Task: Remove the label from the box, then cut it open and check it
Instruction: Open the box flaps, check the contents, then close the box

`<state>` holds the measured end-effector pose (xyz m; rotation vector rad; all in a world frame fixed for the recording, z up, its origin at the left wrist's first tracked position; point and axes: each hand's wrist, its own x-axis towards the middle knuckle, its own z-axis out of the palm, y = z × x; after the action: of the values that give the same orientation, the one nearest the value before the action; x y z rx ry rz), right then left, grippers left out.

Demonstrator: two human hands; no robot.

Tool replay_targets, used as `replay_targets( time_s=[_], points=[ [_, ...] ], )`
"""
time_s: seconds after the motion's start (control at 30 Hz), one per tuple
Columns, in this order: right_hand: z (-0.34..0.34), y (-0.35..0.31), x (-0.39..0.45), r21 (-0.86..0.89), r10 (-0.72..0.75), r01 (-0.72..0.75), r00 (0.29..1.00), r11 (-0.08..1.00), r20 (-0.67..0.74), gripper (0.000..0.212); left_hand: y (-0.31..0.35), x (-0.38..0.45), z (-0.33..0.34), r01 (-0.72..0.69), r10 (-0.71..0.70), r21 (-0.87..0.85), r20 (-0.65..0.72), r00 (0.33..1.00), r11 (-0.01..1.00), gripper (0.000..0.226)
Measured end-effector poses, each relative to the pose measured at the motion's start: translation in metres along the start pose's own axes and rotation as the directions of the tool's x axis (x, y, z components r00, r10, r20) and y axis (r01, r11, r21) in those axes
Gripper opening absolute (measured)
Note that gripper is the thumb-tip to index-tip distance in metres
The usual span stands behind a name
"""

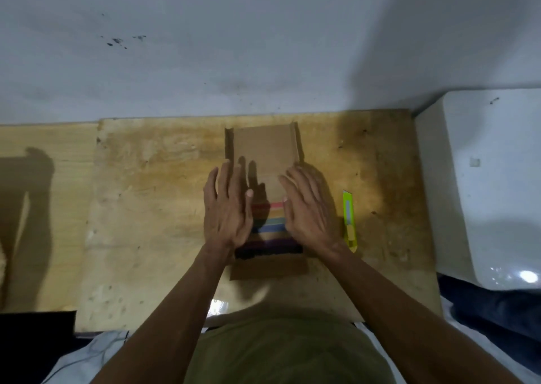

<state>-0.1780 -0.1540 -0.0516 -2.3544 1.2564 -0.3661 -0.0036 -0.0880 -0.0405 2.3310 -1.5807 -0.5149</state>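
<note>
A worn plywood board [164, 196] is lying against a pale, stained wall [234, 46], with a white block [483, 178] crowding its right edge. The opened cardboard box [265, 149] is sitting mid-board, its lid folded away toward the wall and coloured stripes showing inside. The left hand [227, 210] and right hand [308, 210] are resting flat over it, fingers straight and spread. A yellow-green utility knife [349, 222] is lying just right of the box. Bare board is stretching leftward.

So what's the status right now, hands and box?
Left hand and right hand open, flat over the box. Box opened, lid flap back, coloured stripes showing inside. Green cutter lies beside it, untouched.
</note>
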Motion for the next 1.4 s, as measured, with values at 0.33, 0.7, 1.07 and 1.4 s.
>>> replay_targets(
  time_s=[0.33,0.7,1.07,1.4],
  points=[
    [0.018,0.027,0.006,-0.187,0.194,-0.145,0.941,0.972,0.278,0.058,-0.033,0.009,0.021,0.045,-0.123,0.244,0.317,0.94,0.969,0.073],
    [0.017,0.016,-0.021,-0.138,0.173,-0.156,0.978,0.978,0.12,0.055,-0.035,-0.026,0.014,0.086,-0.119,0.214,0.147,0.982,0.973,0.067],
    [0.005,-0.007,-0.068,0.62,0.527,-0.375,0.847,0.689,-0.073,0.054,-0.031,-0.075,0.006,0.194,-0.246,-0.399,-0.083,0.966,0.896,0.063],
    [0.008,-0.022,-0.068,0.67,0.54,-0.498,0.824,0.551,0.17,0.045,-0.013,-0.075,0.005,0.209,-0.313,-0.585,-0.081,0.946,0.783,0.064]
  ],
)
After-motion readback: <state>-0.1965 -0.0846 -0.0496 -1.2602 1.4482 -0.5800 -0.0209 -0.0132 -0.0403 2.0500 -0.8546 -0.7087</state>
